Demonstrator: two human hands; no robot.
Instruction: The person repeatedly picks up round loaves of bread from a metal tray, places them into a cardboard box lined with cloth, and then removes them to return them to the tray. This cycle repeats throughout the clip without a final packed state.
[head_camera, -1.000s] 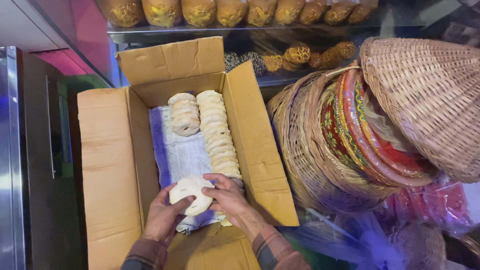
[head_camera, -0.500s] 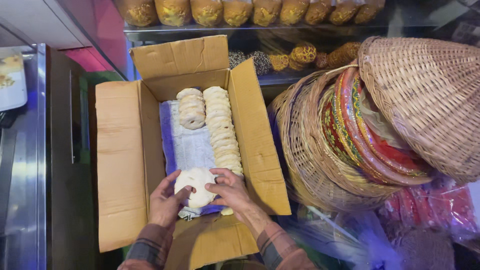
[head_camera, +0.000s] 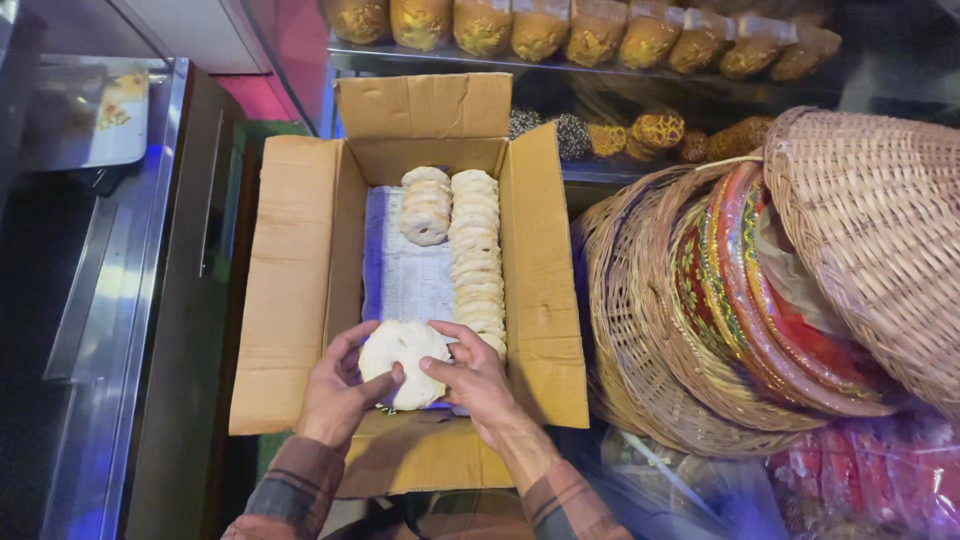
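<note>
An open cardboard box (head_camera: 290, 290) stands below me, lined with a white and blue sack cloth (head_camera: 405, 280). Inside it, a long row of pale round breads (head_camera: 477, 255) stands on edge along the right, and a shorter row (head_camera: 426, 205) sits at the far end. Both my hands grip one stack of pale round breads (head_camera: 400, 355) at the near end of the box. My left hand (head_camera: 338, 388) holds its left side, and my right hand (head_camera: 475, 375) holds its right side, thumb on top.
Wicker baskets (head_camera: 880, 260) and colourful woven trays (head_camera: 760, 300) lean to the right of the box. A shelf with bagged golden pastries (head_camera: 600, 35) runs along the back. A steel counter (head_camera: 110, 300) lies on the left. Red packets (head_camera: 870, 480) sit at lower right.
My view has shifted so the box sits further right in frame. Both hands stay on the bread stack at the near end of the box, with fingers regripped slightly.
</note>
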